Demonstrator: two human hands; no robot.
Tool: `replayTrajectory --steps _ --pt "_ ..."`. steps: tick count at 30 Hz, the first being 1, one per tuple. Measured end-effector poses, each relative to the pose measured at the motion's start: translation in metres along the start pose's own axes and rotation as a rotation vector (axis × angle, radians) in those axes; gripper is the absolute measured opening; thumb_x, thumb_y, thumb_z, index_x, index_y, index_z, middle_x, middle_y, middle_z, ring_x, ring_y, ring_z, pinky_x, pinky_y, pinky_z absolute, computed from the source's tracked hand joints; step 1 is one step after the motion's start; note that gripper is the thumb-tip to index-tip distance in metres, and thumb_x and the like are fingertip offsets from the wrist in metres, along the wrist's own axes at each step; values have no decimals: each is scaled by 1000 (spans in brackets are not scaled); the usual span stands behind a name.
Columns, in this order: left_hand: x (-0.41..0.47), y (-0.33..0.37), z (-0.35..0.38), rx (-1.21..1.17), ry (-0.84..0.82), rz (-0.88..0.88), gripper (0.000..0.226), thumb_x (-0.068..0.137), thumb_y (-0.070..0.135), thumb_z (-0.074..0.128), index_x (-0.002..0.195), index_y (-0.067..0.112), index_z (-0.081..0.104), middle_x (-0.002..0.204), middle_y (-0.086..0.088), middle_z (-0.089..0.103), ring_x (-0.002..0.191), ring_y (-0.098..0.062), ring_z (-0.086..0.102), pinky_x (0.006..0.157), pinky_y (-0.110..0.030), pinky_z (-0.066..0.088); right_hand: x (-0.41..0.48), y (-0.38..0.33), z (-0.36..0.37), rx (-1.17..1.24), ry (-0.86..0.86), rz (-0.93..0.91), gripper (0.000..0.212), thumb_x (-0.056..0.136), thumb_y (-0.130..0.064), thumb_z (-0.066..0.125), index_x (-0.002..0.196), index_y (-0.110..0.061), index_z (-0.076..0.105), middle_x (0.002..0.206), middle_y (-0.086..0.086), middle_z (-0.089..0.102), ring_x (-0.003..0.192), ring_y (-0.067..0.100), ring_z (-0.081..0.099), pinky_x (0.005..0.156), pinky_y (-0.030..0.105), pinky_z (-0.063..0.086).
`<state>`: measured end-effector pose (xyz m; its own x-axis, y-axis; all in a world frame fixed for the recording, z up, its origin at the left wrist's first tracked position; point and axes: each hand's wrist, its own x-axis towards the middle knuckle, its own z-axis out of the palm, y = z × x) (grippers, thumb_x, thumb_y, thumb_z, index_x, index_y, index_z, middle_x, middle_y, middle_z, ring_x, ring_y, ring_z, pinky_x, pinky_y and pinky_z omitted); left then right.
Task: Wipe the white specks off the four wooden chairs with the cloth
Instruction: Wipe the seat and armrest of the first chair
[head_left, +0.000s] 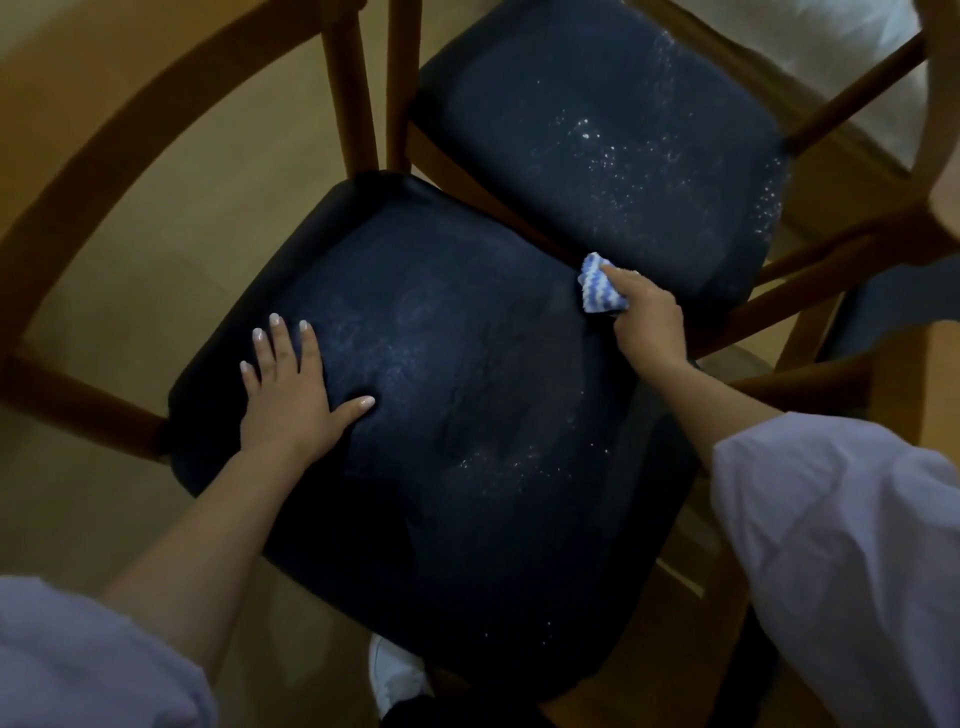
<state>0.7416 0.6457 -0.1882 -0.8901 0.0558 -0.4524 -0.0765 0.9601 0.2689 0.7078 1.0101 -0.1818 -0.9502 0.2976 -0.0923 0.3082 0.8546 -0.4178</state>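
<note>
While left hand (291, 395) flat, right hand (644, 322) around cloth (597, 286)

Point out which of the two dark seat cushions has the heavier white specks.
The far seat, beyond the cloth: dense specks cover much of it. The near seat under the left hand shows only faint scattered ones.

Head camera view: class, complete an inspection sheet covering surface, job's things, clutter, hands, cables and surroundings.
Surface: near dark-blue padded chair seat, with faint white specks towards its front.
Job's things: blue-and-white zigzag cloth at the near seat's far right edge; far dark-blue chair seat heavily speckled.
Clutter: nothing seen.
Hands: left hand flat on the near seat; right hand grips the cloth.
Cables: nothing seen.
Surroundings: tan floor; white shoe below the seat.
</note>
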Motion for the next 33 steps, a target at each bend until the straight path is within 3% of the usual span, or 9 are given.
replayTrajectory --steps 4,9,14,19,21,25,28,31,33 --pt "0 2 0 14 6 -4 103 85 58 51 148 8 -13 153 -18 -25 141 -32 -22 115 -48 -6 6 10 -2 -6 6 87 63 84 8 45 137 -25 53 137 5 56 123 28 51 105 33 38" --pt "0 2 1 31 3 -11 102 86 58 49 148 7 -14 152 -19 -25 141 -33 -22 115 -48 -6 -8 7 1 14 20 73 67 83 9 43 138 -27 52 134 1 57 118 25 54 94 22 35" --pt "-1 4 0 33 2 -9 102 86 57 50 148 6 -13 152 -20 -24 141 -34 -22 115 -49 -5 -38 -9 8 24 100 85 66 81 12 43 136 -22 54 137 0 56 122 24 51 96 16 28" --pt "-1 4 1 33 -3 -13 102 86 57 50 148 7 -14 152 -19 -24 141 -34 -22 115 -49 -5 -81 -25 21 7 61 29 67 80 14 46 135 -23 55 141 4 52 130 19 47 104 20 28" --pt "-2 4 0 33 -9 -17 103 86 58 49 148 7 -15 152 -19 -25 141 -34 -21 115 -49 -5 -105 -35 32 31 28 -35 69 77 16 48 134 -22 55 141 5 52 131 19 47 103 18 27" --pt "-2 6 -2 33 -28 -26 104 85 60 49 148 7 -14 153 -19 -24 141 -34 -20 116 -50 -4 -142 -50 51 20 11 -275 68 65 15 52 124 -17 65 126 8 64 117 25 60 87 36 52" --pt "-3 6 -3 31 -41 -31 104 85 60 49 148 8 -15 153 -18 -25 141 -34 -21 116 -49 -3 -167 -61 55 2 -35 -458 65 64 6 45 121 -17 66 119 6 68 107 23 66 73 30 57" --pt "-3 5 -5 20 -41 -23 103 85 60 49 148 8 -14 153 -18 -24 141 -34 -20 115 -49 -3 -190 -70 59 -32 -111 -687 62 68 -1 39 123 -20 60 117 6 69 106 22 67 75 27 56" --pt "-3 4 -6 14 -50 -21 103 85 60 49 148 8 -14 153 -18 -24 141 -34 -20 115 -49 -3 -193 -68 62 -75 -131 -791 55 70 -3 54 122 -16 65 119 6 68 109 23 65 81 29 56"
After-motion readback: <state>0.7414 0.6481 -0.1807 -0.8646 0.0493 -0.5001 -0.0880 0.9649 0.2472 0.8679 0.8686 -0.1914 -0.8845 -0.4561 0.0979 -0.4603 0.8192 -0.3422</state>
